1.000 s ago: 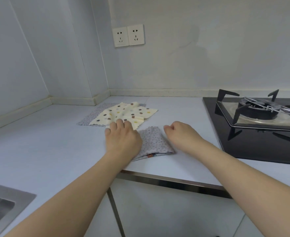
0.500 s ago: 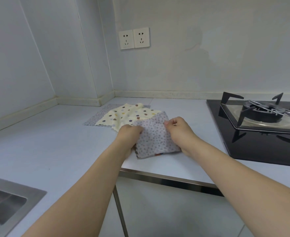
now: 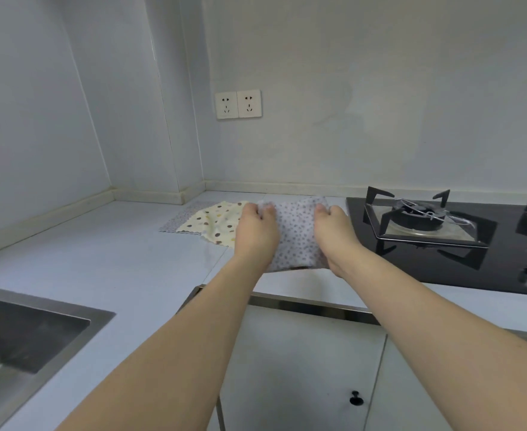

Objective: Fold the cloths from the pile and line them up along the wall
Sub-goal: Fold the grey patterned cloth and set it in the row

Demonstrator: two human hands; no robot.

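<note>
- The folded grey dotted cloth (image 3: 298, 234), which lay flat near the counter's front edge (image 3: 302, 301) a second ago, is now lifted off the worktop
- The left hand (image 3: 256, 231) and right hand (image 3: 333, 233), earlier resting on and beside it, now pinch its far corners and have carried it toward the wall (image 3: 380, 88)

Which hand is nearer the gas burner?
Right. The right hand grips the folded grey cloth beside the gas burner; the left hand grips its far side.
</note>
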